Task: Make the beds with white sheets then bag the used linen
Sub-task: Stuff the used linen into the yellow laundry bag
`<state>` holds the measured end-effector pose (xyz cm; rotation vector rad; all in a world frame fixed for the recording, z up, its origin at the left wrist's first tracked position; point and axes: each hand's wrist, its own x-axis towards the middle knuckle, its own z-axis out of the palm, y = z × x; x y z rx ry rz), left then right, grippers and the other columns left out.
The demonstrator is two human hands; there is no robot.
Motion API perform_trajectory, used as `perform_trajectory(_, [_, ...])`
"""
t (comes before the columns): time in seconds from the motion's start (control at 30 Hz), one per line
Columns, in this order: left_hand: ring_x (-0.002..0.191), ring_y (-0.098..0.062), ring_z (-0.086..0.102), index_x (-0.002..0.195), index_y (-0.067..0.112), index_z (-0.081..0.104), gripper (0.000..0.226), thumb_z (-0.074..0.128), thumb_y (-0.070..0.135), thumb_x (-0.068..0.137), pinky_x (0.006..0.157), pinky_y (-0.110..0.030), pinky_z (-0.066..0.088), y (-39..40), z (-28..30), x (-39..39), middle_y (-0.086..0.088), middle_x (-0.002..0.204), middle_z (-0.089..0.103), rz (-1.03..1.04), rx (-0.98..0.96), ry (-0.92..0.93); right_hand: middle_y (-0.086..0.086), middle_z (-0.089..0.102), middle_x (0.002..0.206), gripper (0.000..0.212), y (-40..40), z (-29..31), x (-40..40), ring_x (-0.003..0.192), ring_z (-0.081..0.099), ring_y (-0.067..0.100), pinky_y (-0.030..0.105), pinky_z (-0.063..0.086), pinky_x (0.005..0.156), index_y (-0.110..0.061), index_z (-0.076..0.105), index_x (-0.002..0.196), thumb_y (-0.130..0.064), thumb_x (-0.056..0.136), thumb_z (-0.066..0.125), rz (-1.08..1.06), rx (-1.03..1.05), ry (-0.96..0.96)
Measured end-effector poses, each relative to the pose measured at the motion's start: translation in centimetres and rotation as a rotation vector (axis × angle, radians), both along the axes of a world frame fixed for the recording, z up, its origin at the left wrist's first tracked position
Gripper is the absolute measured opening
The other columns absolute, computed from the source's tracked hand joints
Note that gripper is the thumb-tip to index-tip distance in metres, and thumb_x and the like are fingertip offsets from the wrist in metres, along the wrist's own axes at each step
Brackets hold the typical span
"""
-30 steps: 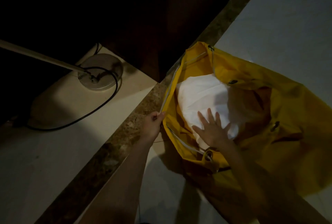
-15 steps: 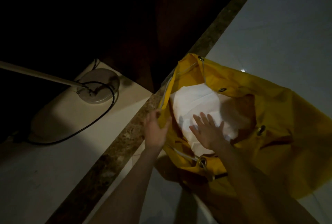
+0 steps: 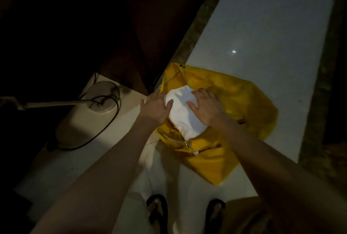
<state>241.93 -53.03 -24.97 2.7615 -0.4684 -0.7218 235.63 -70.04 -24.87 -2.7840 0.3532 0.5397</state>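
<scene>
A yellow drawstring laundry bag (image 3: 244, 106) lies on the white tiled floor with its mouth towards me. A bundle of white linen (image 3: 182, 113) fills the opening. My left hand (image 3: 155, 109) lies at the bag's left rim, fingers straight and thumb against the linen. My right hand (image 3: 206, 109) rests flat on the right side of the bundle, its fingers spread and reaching the bag's far rim. A white drawstring with a metal eyelet (image 3: 188, 144) hangs at the near rim. The room is dim.
A floor lamp's round base (image 3: 103, 95) and black cable (image 3: 105, 128) sit on a pale floor strip to the left. Dark wooden furniture (image 3: 122, 46) stands behind the bag. My sandalled feet (image 3: 157, 209) stand just below the bag. A brown stone strip (image 3: 199, 19) crosses the floor.
My left hand has let go of the bag's rim and moved onto the linen's left side. My right hand shifted up over the bundle. The view pulled back, showing my feet.
</scene>
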Motion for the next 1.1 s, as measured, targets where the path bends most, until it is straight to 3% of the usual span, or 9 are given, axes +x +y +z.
perform_trajectory(0.17, [0.144, -0.024, 0.024, 0.151, 0.018, 0.03, 0.055, 0.034, 0.044, 0.102, 0.116, -0.047, 0.021, 0.1, 19.3, -2.0, -0.007, 0.157, 0.027, -0.023, -0.112, -0.022, 0.005, 0.021, 0.158, 0.056, -0.5, 19.0, -1.2, 0.145, 0.017, 0.026, 0.054, 0.014, 0.115, -0.021, 0.026, 0.149, -0.05, 0.101, 0.028, -0.049, 0.02, -0.018])
perform_trajectory(0.37, [0.146, -0.022, 0.019, 0.153, 0.02, 0.024, 0.057, 0.029, 0.046, 0.103, 0.118, -0.049, 0.013, -0.9, 42.3, -3.8, -0.002, 0.161, 0.018, -0.139, -0.001, -0.074, 0.004, 0.023, 0.157, 0.056, -0.4, 41.4, -2.8, 0.144, 0.02, 0.024, 0.054, 0.016, 0.115, -0.021, 0.029, 0.148, -0.05, 0.1, 0.028, -0.05, 0.021, -0.127])
perform_trajectory(0.57, [0.146, -0.02, 0.017, 0.151, 0.021, 0.029, 0.056, 0.026, 0.049, 0.102, 0.119, -0.049, 0.01, -2.5, 58.6, -5.9, -0.001, 0.16, 0.02, -0.205, -0.048, -0.177, 0.003, 0.032, 0.153, 0.049, -1.1, 56.4, -6.1, 0.141, 0.027, 0.024, 0.054, 0.018, 0.114, -0.021, 0.036, 0.143, -0.046, 0.101, 0.031, -0.076, 0.003, -0.243])
perform_trajectory(0.8, [0.144, -0.022, 0.023, 0.148, 0.021, 0.035, 0.052, 0.029, 0.046, 0.103, 0.118, -0.05, 0.015, -4.9, 66.6, -8.3, -0.002, 0.158, 0.025, -0.246, -0.197, -0.306, 0.004, 0.034, 0.151, 0.051, -3.0, 62.8, -10.9, 0.138, 0.033, 0.026, 0.054, 0.022, 0.114, -0.021, 0.033, 0.145, -0.047, 0.101, 0.029, -0.17, -0.08, -0.228])
perform_trajectory(0.97, [0.14, -0.021, 0.031, 0.146, 0.02, 0.038, 0.049, 0.03, 0.044, 0.103, 0.116, -0.046, 0.02, -7.4, 67.1, -8.6, -0.002, 0.154, 0.033, -0.393, -0.234, -0.334, 0.004, 0.034, 0.151, 0.052, -4.2, 64.4, -13.0, 0.138, 0.033, 0.025, 0.052, 0.022, 0.113, -0.021, 0.032, 0.145, -0.048, 0.101, 0.029, -0.299, -0.111, -0.179])
perform_trajectory(1.1, [0.131, -0.023, 0.042, 0.141, 0.018, 0.043, 0.048, 0.031, 0.044, 0.102, 0.109, -0.042, 0.03, -9.9, 65.7, -7.6, -0.003, 0.145, 0.044, -0.537, -0.198, -0.358, 0.004, 0.041, 0.146, 0.048, -5.0, 68.0, -13.1, 0.132, 0.039, 0.025, 0.048, 0.027, 0.109, -0.02, 0.039, 0.14, -0.047, 0.101, 0.031, -0.439, -0.185, -0.272])
